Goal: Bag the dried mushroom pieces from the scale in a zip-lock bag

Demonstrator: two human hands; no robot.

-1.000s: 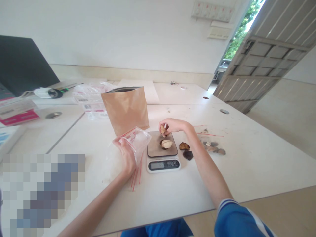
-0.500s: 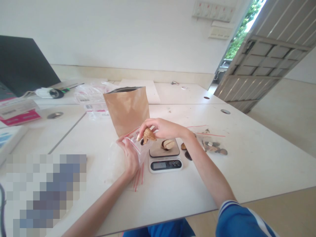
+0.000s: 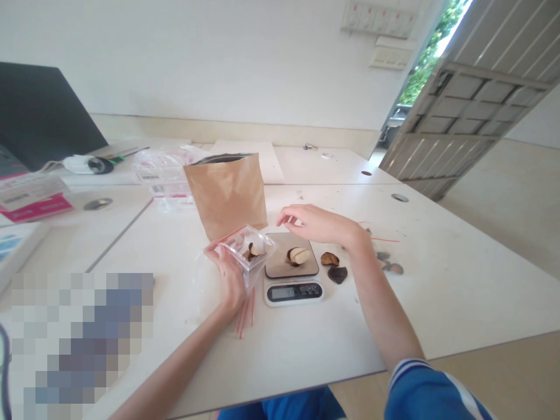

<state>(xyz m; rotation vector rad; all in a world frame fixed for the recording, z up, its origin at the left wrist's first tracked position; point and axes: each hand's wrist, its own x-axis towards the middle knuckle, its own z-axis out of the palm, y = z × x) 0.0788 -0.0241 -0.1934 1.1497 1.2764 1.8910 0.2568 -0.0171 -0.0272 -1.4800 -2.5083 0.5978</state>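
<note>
A white table (image 3: pixel 306 338) is set before a white wall. A brown paper bag (image 3: pixel 226 191) stands behind the scale (image 3: pixel 292 273). A plastic bag (image 3: pixel 249 251) holding pieces is gripped by the left hand (image 3: pixel 227 274); the right hand (image 3: pixel 319 224), fingers loosely spread, is held empty above the scale.

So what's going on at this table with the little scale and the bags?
A person sits at a white table. Their left hand holds open a small clear zip bag with a couple of nut-like pieces inside. Their right hand hovers empty above a small digital scale, where one pale piece lies on the platform. Two darker pieces lie beside the scale, and a brown paper pouch stands open behind it.
</note>
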